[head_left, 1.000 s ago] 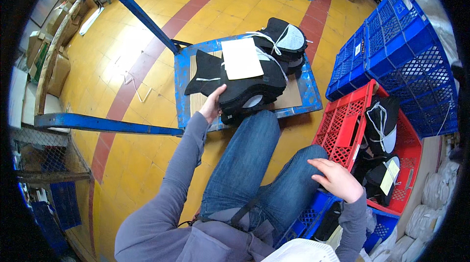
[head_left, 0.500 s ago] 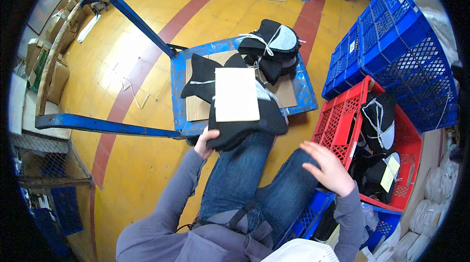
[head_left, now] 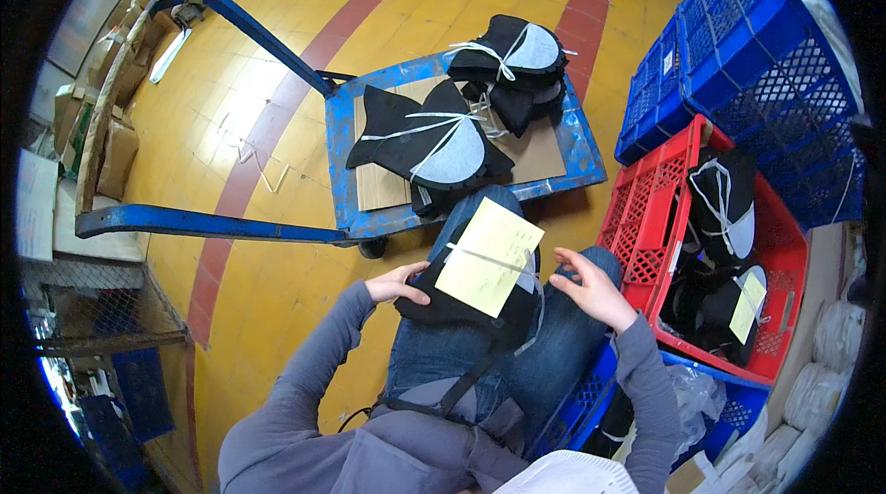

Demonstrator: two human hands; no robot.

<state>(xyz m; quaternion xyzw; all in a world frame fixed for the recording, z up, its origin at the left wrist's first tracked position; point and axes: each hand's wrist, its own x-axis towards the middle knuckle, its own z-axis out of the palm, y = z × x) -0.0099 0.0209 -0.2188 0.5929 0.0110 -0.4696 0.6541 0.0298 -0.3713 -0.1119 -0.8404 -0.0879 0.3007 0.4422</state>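
Observation:
A bundle of black, felt-like cut pieces (head_left: 429,309) lies on my lap, tied with a pale strap. Tucked under that strap is a yellow handwritten note (head_left: 491,259). My left hand (head_left: 399,285) grips the bundle's left edge, thumb on top; its other fingers are partly hidden. Just right of the bundle my right hand (head_left: 592,291) hovers with fingers apart, holding nothing. Beyond my knees, a similar tied bundle with a light-grey rounded patch (head_left: 448,154) rests on the blue platform trolley (head_left: 343,182). Farther back on it is a stack of black bundles (head_left: 508,56).
At right, a red crate (head_left: 637,217) holds more black bundles, one with a yellow note (head_left: 748,307). Tall blue crates (head_left: 688,70) stand behind it, another blue crate (head_left: 734,416) beneath. The trolley's blue handle (head_left: 217,226) reaches left over the yellow floor (head_left: 249,282).
The bundle has come from the trolley's near edge onto my lap, and its note now shows the written yellow side. My right hand has moved slightly left and up, closer to the bundle.

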